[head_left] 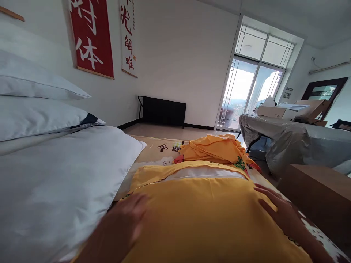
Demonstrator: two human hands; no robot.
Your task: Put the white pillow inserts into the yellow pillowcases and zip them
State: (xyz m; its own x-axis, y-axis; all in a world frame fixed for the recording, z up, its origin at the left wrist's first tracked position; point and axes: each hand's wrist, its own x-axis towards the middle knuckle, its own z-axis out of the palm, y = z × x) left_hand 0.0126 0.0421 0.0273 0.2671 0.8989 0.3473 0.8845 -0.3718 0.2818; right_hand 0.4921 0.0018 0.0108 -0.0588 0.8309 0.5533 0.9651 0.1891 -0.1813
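Observation:
A pillow in a yellow pillowcase (200,215) lies in front of me on the bed. Along its far edge the pillowcase gapes, and the white pillow (203,172) shows through the opening. My right hand (274,204) rests against the pillowcase's right side, fingers outstretched and thumb apart. At the left side is my left hand (134,212), smeared by motion, so its fingers do not show clearly. Just beyond the pillow lies a crumpled orange cloth (214,148) with a printed plant pattern.
White pillows (68,182) are piled on my left. A patterned sheet (149,151) covers the bed. On the right stand a cardboard box (318,193) and a plastic-wrapped piece of furniture (287,135) with boxes on it. A black folded panel (164,111) leans by the far wall.

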